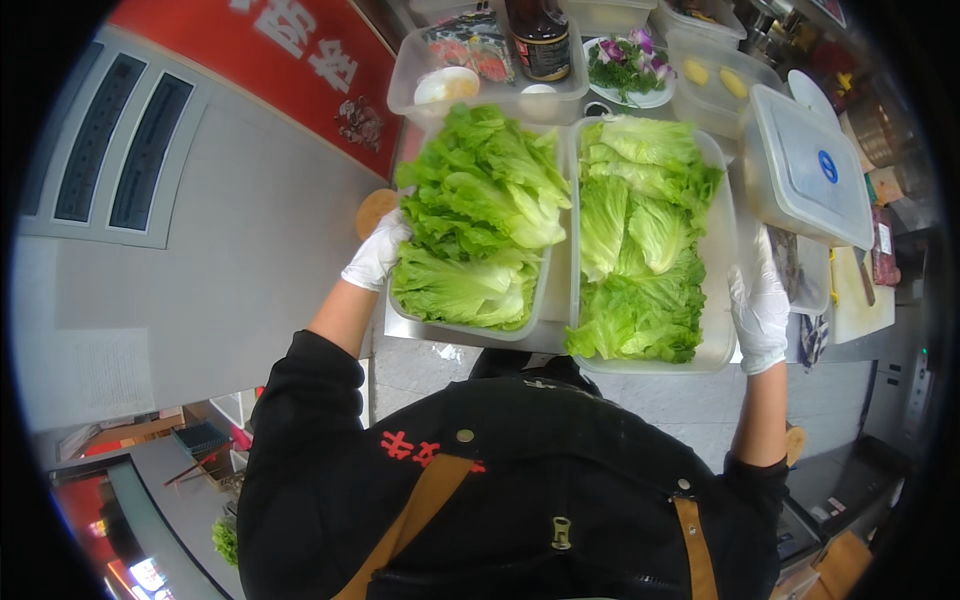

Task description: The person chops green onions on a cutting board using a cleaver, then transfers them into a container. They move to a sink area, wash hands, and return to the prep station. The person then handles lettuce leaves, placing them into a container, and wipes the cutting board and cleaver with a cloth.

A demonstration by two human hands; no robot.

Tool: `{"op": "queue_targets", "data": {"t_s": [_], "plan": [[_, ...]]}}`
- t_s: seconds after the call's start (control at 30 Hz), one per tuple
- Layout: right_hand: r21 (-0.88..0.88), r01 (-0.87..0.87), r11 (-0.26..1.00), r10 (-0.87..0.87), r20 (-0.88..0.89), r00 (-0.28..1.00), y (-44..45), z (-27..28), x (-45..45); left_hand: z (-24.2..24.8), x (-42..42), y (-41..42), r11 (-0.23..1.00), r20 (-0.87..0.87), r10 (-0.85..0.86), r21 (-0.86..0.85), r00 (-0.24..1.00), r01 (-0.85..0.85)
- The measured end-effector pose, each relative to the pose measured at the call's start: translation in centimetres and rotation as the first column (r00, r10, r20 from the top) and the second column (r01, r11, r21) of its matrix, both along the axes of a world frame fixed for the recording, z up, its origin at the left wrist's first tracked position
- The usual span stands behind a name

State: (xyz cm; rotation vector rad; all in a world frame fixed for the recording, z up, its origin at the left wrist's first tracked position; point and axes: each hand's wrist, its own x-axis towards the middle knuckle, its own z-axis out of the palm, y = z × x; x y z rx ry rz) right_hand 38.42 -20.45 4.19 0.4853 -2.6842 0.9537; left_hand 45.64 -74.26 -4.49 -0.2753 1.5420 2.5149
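Observation:
Two clear plastic tubs full of lettuce leaves stand side by side before me. My left hand (381, 250), in a white disposable glove, is at the outer side of the left tub (534, 315), against the lettuce leaves (487, 187); its fingertips are partly hidden, so its grip cannot be told. The right tub (718, 330) holds layered lettuce leaves (645, 225), with bare plastic showing along its right side. My right hand (761, 311), gloved likewise, is upright beside that tub's right wall, thumb apart from the fingers, with nothing seen in it.
Behind the tubs are a container (487, 101) with a dark bottle (538, 37) and a plate (656, 97) of garnish and flowers. At right stand a lidded container (810, 165) and a cutting board (855, 300) with a knife (868, 283). A wall panel (262, 187) rises at left.

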Motion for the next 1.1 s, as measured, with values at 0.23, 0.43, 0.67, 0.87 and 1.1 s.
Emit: {"op": "queue_targets", "data": {"t_s": [0.23, 0.43, 0.67, 0.87, 1.1], "plan": [[-0.020, -0.548, 0.836, 0.547, -0.026, 0.837, -21.4, 4.1, -4.6, -0.3, 0.8, 0.0, 0.984, -0.160, -0.084, -0.171, 0.984, 0.056], [-0.184, -0.591, 0.786, 0.495, 0.759, 0.422, -30.2, 3.4, -7.7, 1.7, 1.0, 1.6, 0.992, -0.291, -0.047, -0.127, 0.955, 0.010], [0.617, -0.636, 0.463, 0.322, 0.552, 0.769, -33.9, 4.7, 2.2, 0.7, 0.4, 1.2, 0.998, -0.219, -0.017, 0.062, 0.976, 0.031], [0.356, -0.469, 0.808, 0.277, 0.474, 0.836, -33.4, 1.2, -1.8, -0.4, -0.5, 1.6, 0.997, -0.151, 0.037, 0.074, 0.988, -0.026], [0.362, -0.340, 0.868, 0.203, 0.366, 0.908, -32.8, 1.2, -2.2, 0.3, 0.5, 1.2, 0.982, -0.243, 0.010, -0.182, 0.970, -0.056]]}}
